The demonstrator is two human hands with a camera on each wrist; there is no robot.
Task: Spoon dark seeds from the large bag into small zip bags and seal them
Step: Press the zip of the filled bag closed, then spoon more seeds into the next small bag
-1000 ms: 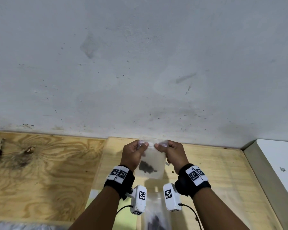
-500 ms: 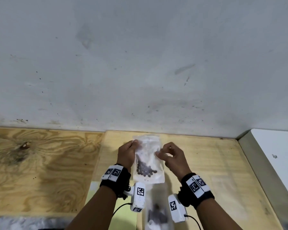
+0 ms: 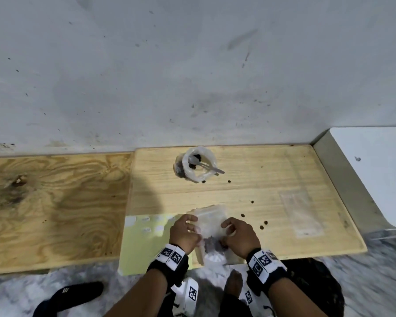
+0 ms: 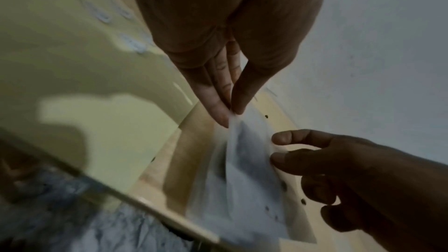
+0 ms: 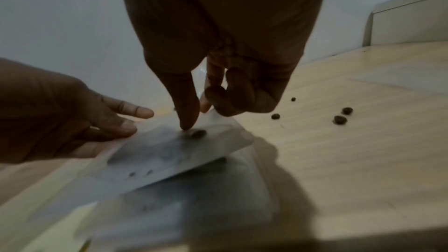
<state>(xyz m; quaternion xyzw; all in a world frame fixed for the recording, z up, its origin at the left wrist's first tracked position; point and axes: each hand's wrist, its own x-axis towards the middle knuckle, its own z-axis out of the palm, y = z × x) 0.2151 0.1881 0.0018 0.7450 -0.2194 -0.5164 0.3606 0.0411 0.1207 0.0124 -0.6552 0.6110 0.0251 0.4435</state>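
Note:
A small clear zip bag (image 3: 212,216) with dark seeds (image 3: 212,244) in its lower part hangs low over the near edge of the light wooden board (image 3: 249,191). My left hand (image 3: 192,226) pinches its left edge between thumb and fingers (image 4: 219,108). Across from it, my right hand (image 3: 226,228) pinches the right edge, the thumb (image 5: 186,122) pressing on the plastic. The large bag (image 3: 201,154) stands open at the back of the board with a white spoon (image 3: 206,167) lying in it.
Another seed-filled bag (image 5: 181,198) lies under the held one at the board's edge. Empty zip bags (image 3: 301,209) lie to the right. Loose seeds (image 3: 262,225) are scattered between. A yellow-green sheet (image 3: 142,243) lies left; a dark sandal (image 3: 78,294) is on the floor.
The bag came down from chest height to just above the board's near edge. The right hand, off the bag half a second ago, pinches it again. The head view has tilted downward.

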